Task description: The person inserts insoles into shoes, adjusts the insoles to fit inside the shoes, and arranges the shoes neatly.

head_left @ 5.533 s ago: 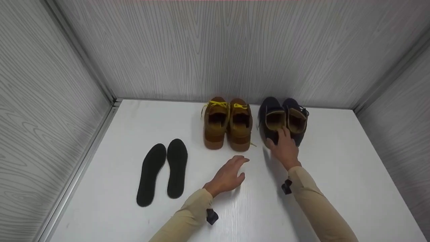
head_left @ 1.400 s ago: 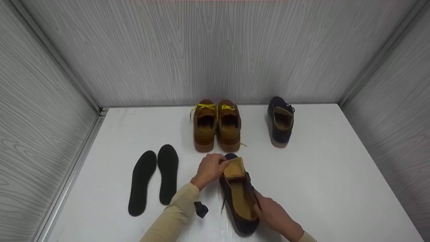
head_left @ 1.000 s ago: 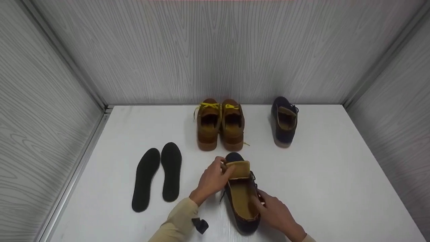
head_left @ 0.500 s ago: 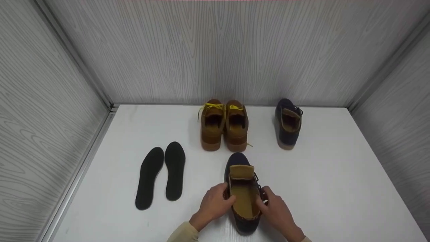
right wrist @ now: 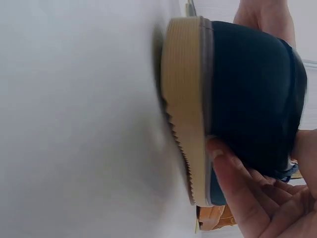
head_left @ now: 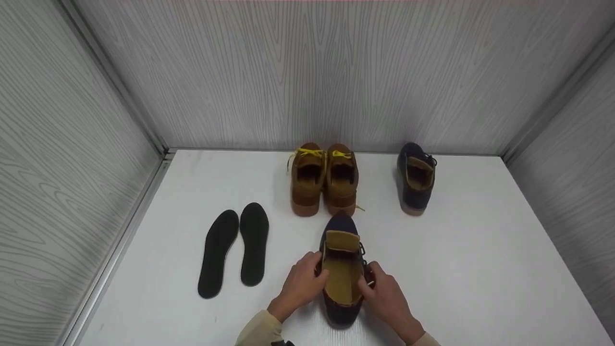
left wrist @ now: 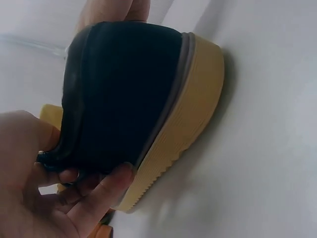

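Left hand (head_left: 302, 282) and right hand (head_left: 384, 294) grip a navy, tan-lined lace-up shoe (head_left: 342, 278) between them, its tongue (head_left: 342, 241) already lifted open. Flat black insoles (head_left: 254, 245) left of the left hand lie apparently unused; beyond the right hand, the matching navy shoe (head_left: 416, 193) stands untouched.

The bottom edge of the head view cuts off both beige sleeves (head_left: 261, 328). The held navy lace-up shoe (head_left: 341, 315) partly hides the left hand (head_left: 301, 283) and right hand (head_left: 386, 297). Low in the right-wrist view, a brown shoe (right wrist: 216, 217) is mostly hidden.
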Demonstrator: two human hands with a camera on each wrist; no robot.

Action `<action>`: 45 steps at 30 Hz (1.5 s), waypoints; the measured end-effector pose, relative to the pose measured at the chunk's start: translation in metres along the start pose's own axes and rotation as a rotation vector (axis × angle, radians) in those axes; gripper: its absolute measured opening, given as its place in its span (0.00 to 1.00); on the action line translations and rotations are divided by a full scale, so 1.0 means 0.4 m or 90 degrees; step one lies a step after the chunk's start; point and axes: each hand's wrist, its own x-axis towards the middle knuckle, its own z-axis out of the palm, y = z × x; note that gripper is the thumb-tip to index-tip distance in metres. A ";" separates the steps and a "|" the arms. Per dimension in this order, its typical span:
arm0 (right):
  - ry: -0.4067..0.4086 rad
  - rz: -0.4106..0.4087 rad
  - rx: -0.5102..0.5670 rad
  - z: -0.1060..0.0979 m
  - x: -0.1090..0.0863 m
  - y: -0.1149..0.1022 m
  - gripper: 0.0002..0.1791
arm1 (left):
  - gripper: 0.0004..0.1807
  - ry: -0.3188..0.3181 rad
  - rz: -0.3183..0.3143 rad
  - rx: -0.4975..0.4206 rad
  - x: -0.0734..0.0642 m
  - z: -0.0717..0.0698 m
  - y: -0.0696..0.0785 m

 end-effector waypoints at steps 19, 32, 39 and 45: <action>-0.087 0.087 0.111 -0.015 0.009 0.016 0.25 | 0.04 0.029 -0.020 -0.225 -0.019 -0.084 -0.087; -0.095 0.082 0.132 -0.003 0.004 0.031 0.26 | 0.11 0.266 -0.138 0.010 -0.046 -0.260 -0.254; -0.100 0.080 0.150 -0.004 0.003 0.037 0.25 | 0.16 0.312 -0.189 0.083 -0.076 -0.305 -0.305; -0.101 0.062 0.150 -0.003 0.008 0.039 0.25 | 0.28 0.286 -0.231 0.152 -0.082 -0.331 -0.341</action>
